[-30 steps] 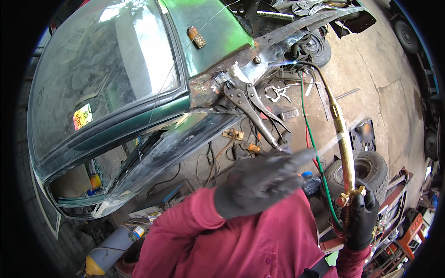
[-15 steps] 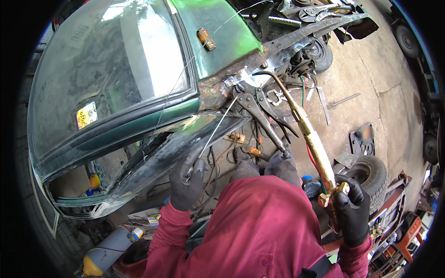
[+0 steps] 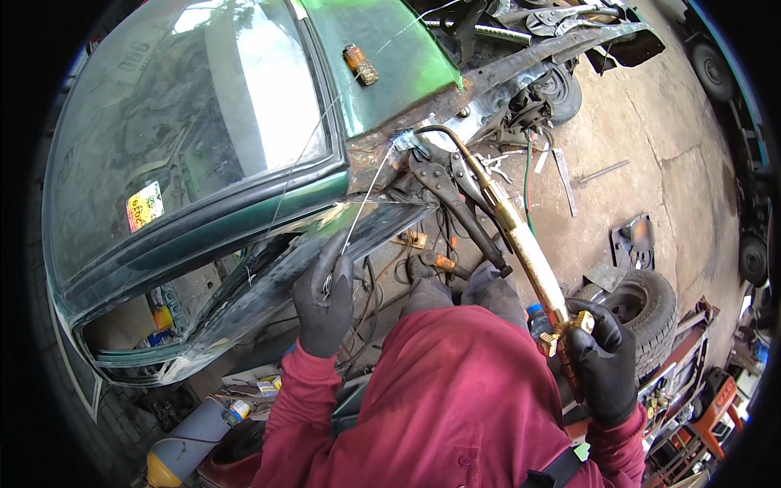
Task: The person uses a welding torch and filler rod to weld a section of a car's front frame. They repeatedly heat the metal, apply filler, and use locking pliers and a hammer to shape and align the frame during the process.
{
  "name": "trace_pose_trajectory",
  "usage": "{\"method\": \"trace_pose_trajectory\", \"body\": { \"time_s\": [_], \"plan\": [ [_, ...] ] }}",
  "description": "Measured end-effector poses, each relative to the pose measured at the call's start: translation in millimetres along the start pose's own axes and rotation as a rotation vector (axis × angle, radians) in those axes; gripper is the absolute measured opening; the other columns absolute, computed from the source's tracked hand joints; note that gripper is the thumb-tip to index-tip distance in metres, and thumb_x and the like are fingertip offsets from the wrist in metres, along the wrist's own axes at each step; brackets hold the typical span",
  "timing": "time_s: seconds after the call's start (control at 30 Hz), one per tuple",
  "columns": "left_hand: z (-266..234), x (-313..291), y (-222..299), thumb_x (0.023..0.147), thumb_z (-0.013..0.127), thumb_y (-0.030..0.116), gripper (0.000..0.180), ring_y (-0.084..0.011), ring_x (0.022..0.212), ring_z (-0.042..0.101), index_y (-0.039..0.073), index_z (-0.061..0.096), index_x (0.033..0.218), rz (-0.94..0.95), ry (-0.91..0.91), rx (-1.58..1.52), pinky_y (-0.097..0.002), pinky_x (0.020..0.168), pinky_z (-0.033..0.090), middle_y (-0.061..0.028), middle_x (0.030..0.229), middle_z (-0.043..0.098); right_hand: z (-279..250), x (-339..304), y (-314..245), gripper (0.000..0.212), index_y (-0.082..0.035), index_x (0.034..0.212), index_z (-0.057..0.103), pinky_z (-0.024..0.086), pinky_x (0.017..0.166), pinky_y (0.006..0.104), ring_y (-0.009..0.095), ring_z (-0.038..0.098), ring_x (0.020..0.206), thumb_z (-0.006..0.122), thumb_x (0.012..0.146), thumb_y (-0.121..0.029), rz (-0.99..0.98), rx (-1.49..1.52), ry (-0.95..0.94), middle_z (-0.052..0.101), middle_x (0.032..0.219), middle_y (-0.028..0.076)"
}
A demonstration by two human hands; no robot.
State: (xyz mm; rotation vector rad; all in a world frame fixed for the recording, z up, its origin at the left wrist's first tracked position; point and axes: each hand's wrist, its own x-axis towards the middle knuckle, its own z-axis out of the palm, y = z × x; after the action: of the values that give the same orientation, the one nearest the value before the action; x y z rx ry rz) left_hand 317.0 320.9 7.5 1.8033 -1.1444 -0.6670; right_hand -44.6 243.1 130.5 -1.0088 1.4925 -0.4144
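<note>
The left hand (image 3: 324, 302), in a black glove, is closed on the lower end of a thin metal rod (image 3: 368, 198), which slants up to the bare-metal corner of the green car body (image 3: 399, 81). The right hand (image 3: 600, 358) is closed around the base of a brass torch (image 3: 529, 256); its curved tip is near the rod's upper end. The 2 hands are apart. Locking pliers (image 3: 455, 203) stand between rod and torch. A tire (image 3: 663, 325) lies beyond the right hand.

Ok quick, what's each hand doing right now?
Left hand: closed, holding a thin metal rod.
Right hand: closed, holding the brass-coloured torch.
</note>
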Motion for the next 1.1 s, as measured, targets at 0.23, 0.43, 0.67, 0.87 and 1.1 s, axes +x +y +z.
{"method": "trace_pose_trajectory", "body": {
  "time_s": [0.23, 0.43, 0.67, 0.87, 1.1],
  "plan": [
    [3, 6, 0, 0.108, 0.054, 0.000, 0.041, -0.0136, 0.082, 0.069, -0.001, 0.064, 0.148, -0.053, -0.022, -0.042, -0.0305, 0.075, 0.054, -0.0127, 0.105, 0.074, -1, 5, -5, 0.036, 0.005, 0.131, 0.069, 0.055, 0.087, 0.0299, 0.011, 0.066, 0.095, 0.068, 0.100, -0.013, 0.045, 0.009, -0.035, 0.074, 0.107, 0.006],
    [5, 7, -2, 0.108, 0.056, -0.001, 0.041, -0.0144, 0.083, 0.070, -0.001, 0.064, 0.148, -0.044, -0.006, -0.040, -0.0310, 0.076, 0.056, -0.0145, 0.107, 0.075, 0, 10, -5, 0.035, 0.005, 0.131, 0.069, 0.055, 0.087, 0.0304, 0.012, 0.066, 0.094, 0.068, 0.100, -0.014, 0.067, 0.049, -0.043, 0.074, 0.107, 0.005],
    [4, 7, -5, 0.109, 0.056, 0.000, 0.040, -0.0161, 0.083, 0.072, -0.001, 0.064, 0.148, -0.039, -0.004, -0.065, -0.0319, 0.076, 0.057, -0.0166, 0.110, 0.076, 4, 10, -11, 0.036, 0.004, 0.133, 0.069, 0.053, 0.068, 0.0249, 0.007, 0.063, 0.076, 0.067, 0.102, -0.013, 0.083, 0.099, -0.047, 0.074, 0.099, 0.005],
    [3, 7, -5, 0.109, 0.055, 0.000, 0.040, -0.0168, 0.083, 0.072, -0.002, 0.063, 0.148, -0.057, -0.009, -0.057, -0.0322, 0.076, 0.057, -0.0173, 0.110, 0.076, 5, 12, -10, 0.037, 0.005, 0.134, 0.068, 0.055, 0.075, 0.0264, 0.008, 0.065, 0.084, 0.067, 0.101, -0.013, 0.053, 0.089, -0.051, 0.074, 0.103, 0.005],
    [2, 8, -5, 0.107, 0.055, -0.001, 0.041, -0.0167, 0.082, 0.072, -0.002, 0.063, 0.148, -0.039, -0.010, -0.040, -0.0325, 0.076, 0.057, -0.0181, 0.110, 0.077, -1, 13, -4, 0.040, 0.005, 0.134, 0.068, 0.056, 0.087, 0.0296, 0.011, 0.066, 0.096, 0.071, 0.100, -0.016, 0.068, 0.031, -0.061, 0.074, 0.110, 0.005]
  ]
}}
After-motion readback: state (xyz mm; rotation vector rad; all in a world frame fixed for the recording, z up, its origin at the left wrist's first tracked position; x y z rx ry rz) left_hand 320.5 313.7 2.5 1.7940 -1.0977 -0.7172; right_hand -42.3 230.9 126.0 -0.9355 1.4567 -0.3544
